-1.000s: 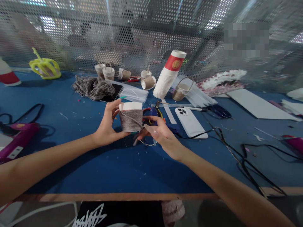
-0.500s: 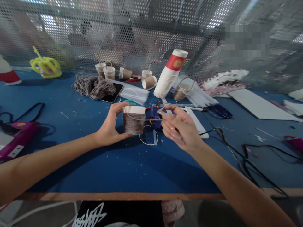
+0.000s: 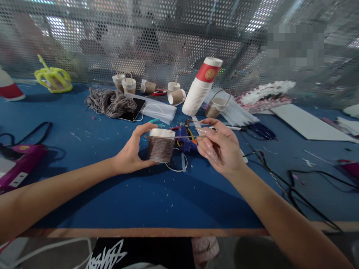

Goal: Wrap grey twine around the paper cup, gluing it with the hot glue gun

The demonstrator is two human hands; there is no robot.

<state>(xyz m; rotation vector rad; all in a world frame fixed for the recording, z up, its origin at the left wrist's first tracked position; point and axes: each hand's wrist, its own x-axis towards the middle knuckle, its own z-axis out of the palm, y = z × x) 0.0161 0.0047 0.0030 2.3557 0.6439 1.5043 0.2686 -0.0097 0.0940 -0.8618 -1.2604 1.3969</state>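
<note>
A paper cup [image 3: 160,148], wound with grey-brown cord up to near its white rim, is held just above the blue table. My left hand [image 3: 131,151] is closed on it, thumb below and fingers at the rim. From the cup a strand of cord [image 3: 185,137] runs taut to the right. My right hand [image 3: 220,147] pinches that strand between thumb and fingers. Behind the strand lies a blue hot glue gun [image 3: 183,140], partly hidden by my right hand. A loop of white string [image 3: 175,170] lies beneath.
A skein of grey cord [image 3: 109,103] lies on a phone [image 3: 134,112]. A leaning stack of paper cups [image 3: 197,93] and several small wrapped cups [image 3: 129,86] stand at the back. A purple glue gun [image 3: 24,164] lies left; black cables [image 3: 269,170] run along the right.
The cup has moved slightly right and tilted. My right hand has drawn the cord to the right, and the strand now leaves the cup nearer its rim.
</note>
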